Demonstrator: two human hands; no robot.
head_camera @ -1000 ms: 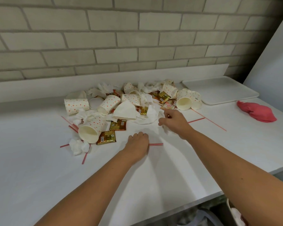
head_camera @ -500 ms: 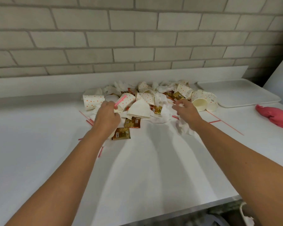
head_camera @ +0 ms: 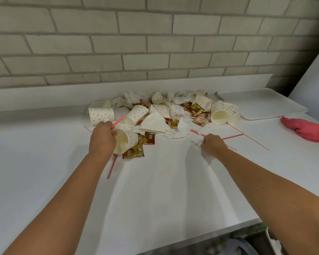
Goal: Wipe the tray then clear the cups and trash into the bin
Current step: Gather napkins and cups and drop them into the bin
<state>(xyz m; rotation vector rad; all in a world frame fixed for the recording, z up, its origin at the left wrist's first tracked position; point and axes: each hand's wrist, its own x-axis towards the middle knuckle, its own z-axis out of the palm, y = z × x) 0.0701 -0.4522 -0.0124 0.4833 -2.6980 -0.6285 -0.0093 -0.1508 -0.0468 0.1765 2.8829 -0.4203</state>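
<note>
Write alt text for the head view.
On a white counter littered with spotted paper cups, napkins, sachets and straws, the left hand holds a red straw and the right hand grips a crumpled napkin. A white tray and pink cloth lie at right.

The paper cups (head_camera: pixel 100 115) are printed white with scattered orange-red dots, and their insides are seen as plain cream. A straw (head_camera: pixel 118 122) is coloured pink-red. The sachets (head_camera: pixel 133 153) are printed in gold-brown with red patches. The tissue (head_camera: pixel 177 111), the tray (head_camera: pixel 261 102) and the table (head_camera: pixel 155 190) are left plain white. The cloth (head_camera: pixel 306 128) is dyed a solid pinkish red. The wall (head_camera: pixel 155 43) is laid in pale grey-beige brick with staggered joints.
</note>
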